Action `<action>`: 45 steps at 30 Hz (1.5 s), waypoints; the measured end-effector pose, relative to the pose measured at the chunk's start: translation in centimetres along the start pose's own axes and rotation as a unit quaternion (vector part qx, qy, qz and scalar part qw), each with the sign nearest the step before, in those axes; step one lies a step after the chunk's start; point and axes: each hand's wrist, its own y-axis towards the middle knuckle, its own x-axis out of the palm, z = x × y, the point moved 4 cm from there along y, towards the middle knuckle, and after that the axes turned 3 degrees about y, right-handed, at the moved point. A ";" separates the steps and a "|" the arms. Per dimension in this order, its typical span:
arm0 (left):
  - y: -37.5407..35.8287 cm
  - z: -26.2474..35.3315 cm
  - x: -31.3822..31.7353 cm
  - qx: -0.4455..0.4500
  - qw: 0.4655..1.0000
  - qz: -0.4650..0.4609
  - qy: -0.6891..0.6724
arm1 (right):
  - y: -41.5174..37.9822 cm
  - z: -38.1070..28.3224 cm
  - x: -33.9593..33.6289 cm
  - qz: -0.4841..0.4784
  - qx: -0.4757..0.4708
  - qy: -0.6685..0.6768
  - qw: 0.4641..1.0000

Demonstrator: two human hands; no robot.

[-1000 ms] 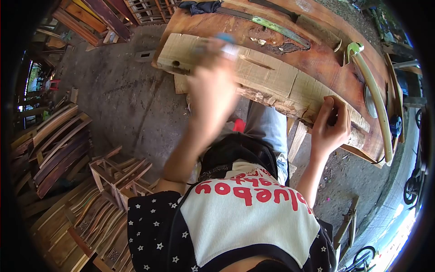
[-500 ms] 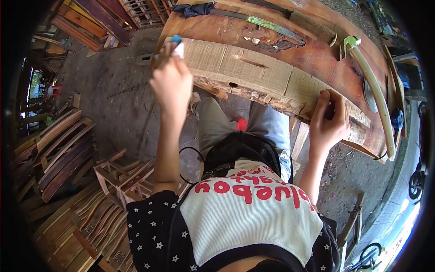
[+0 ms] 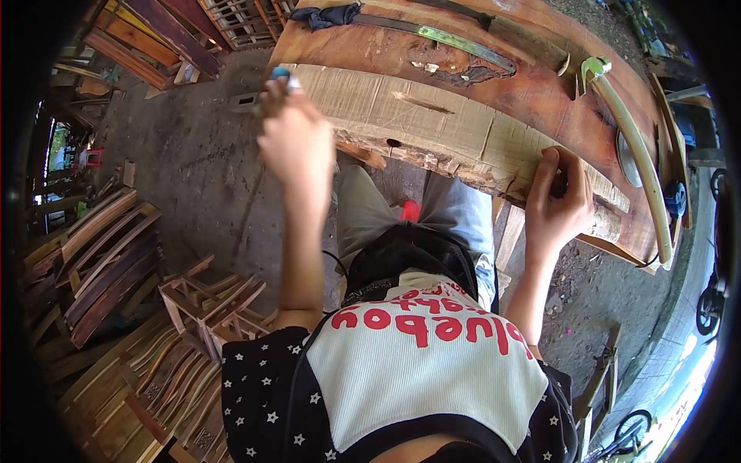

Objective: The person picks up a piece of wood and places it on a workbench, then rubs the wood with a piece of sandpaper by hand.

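A long pale sawn plank (image 3: 432, 123) lies along the near edge of a reddish-brown wooden slab (image 3: 525, 85). My left hand (image 3: 297, 143) is raised at the plank's left end, closed around a small blue-and-white object (image 3: 282, 77) that it mostly hides. My right hand (image 3: 563, 201) rests on the plank's right part, fingers curled over its ragged near edge. A dark hole (image 3: 394, 143) shows in the plank's front face between the two hands.
On the slab lie a long metal blade (image 3: 455, 40), a dark cloth (image 3: 328, 14) and a curved pale pipe (image 3: 637, 154). Stacks of curved wooden parts (image 3: 100, 247) and small wooden frames (image 3: 212, 297) crowd the ground at left. Bare concrete floor (image 3: 201, 170) lies below the plank's left end.
My left hand has swept from the plank's middle to its left end with the blue-and-white object. My right hand has kept its place on the plank's right edge.
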 end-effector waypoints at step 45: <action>-9.9 8.4 0.6 0.411 0.785 0.262 -0.382 | 0.0 0.2 0.1 0.000 -0.024 -0.006 1.000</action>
